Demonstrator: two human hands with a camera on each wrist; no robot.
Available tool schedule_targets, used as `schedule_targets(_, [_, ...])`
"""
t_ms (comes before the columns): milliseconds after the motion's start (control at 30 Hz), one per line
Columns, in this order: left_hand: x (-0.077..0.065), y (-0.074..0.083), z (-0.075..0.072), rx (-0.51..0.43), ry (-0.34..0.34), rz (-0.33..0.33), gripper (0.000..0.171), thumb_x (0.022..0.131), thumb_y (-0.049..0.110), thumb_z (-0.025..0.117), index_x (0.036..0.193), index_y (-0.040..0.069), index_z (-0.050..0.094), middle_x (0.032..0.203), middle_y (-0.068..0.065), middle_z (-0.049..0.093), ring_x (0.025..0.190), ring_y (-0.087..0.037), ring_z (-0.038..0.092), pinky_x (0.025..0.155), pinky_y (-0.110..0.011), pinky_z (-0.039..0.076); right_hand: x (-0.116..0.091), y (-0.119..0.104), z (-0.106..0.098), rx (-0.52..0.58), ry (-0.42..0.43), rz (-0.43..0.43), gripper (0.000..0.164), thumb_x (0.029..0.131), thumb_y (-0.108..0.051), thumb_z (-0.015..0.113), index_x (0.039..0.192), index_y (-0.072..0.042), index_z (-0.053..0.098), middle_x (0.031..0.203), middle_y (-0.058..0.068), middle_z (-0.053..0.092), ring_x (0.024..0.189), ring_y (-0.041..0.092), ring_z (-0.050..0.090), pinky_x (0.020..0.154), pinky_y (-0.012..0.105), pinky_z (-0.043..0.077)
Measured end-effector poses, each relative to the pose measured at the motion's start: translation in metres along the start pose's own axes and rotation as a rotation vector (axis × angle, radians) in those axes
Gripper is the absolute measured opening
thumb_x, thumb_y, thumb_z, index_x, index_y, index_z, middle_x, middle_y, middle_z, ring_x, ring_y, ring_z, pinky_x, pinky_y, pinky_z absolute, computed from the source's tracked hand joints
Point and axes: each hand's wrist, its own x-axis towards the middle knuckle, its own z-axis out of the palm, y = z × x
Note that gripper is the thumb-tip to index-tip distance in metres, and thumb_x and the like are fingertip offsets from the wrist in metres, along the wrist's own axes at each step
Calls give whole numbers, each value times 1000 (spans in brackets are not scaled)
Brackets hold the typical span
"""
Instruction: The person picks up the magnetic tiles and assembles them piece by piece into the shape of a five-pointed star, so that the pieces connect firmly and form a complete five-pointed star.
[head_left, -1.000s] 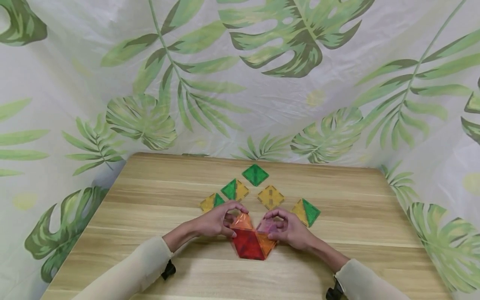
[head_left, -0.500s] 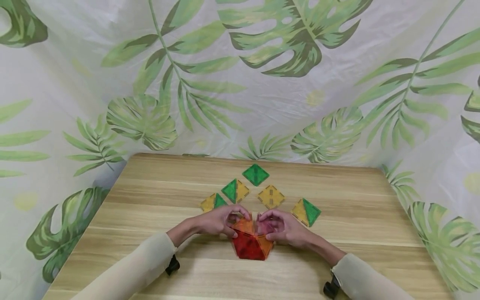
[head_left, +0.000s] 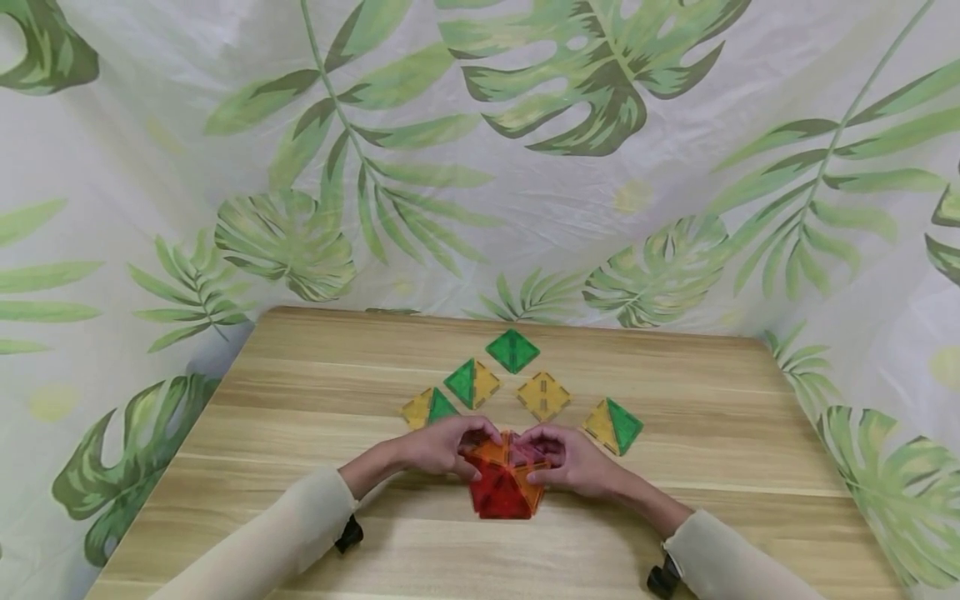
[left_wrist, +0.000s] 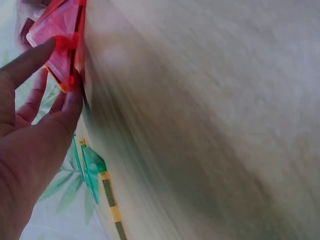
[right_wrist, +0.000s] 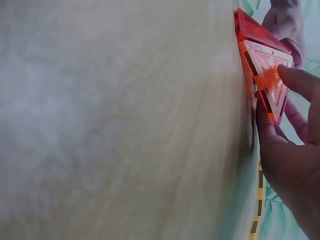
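Observation:
Translucent triangular magnetic tiles stand joined edge to edge as a low pyramid at the middle front of the table. Red tiles (head_left: 501, 497) face me, an orange tile (head_left: 491, 452) is at the back left, and a pinkish-purple tile (head_left: 523, 452) at the back right. My left hand (head_left: 438, 446) grips the left side, thumb on a red tile, fingers behind. On the right, my right hand (head_left: 576, 461) holds the shape with its thumb against another orange tile (right_wrist: 270, 75). In the left wrist view the red side (left_wrist: 62, 45) leans up from the tabletop. Fingers partly cover the back tiles.
Behind the hands lie flat tile pairs: a green pair (head_left: 513, 351), a yellow pair (head_left: 544, 397), and mixed green-and-yellow pairs at left (head_left: 472, 383) and right (head_left: 613, 426). A leaf-print curtain (head_left: 480, 167) hangs around the wooden table (head_left: 337, 350).
Both hands have moved inward. The gap between the back orange and purple tiles has shut, and the flatter tile fan has risen into a peaked shape.

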Motion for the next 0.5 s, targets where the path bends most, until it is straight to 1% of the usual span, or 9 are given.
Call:
schedule_targets(100, [-1,2,2,84,30,22,48,85,-8,82,128,3,64,130,-9,65,117,-20,61,102,-33,53,-2,-1,2,-76,21,-48,47,91,-5,83,133,-2,64,133,16,62,121,27,66,100,32,58])
schedule_targets(233, [-5,5,5,136,57,35,46,85,-8,83,127,4,66,128,-8,65,120,-22,63,103,-33,54,-6,-3,5,-177,44,-123,44,91,-8,84,132,-5,67,130,14,62,120,30,65,101,35,58])
schedule_targets(400, [-8,7,9,174,73,69,45,85,-9,82,126,0,67,129,-12,63,126,-29,61,108,-38,54,-9,-4,7,-352,84,-190,40,92,-17,85,129,-12,71,125,6,67,112,25,66,96,38,59])
schedule_targets(500, [-8,6,11,220,77,89,44,85,-8,82,126,0,68,128,-12,65,126,-31,61,109,-40,53,-10,-5,8,-404,88,-191,37,92,-18,85,127,-14,73,123,3,69,110,23,66,93,40,58])
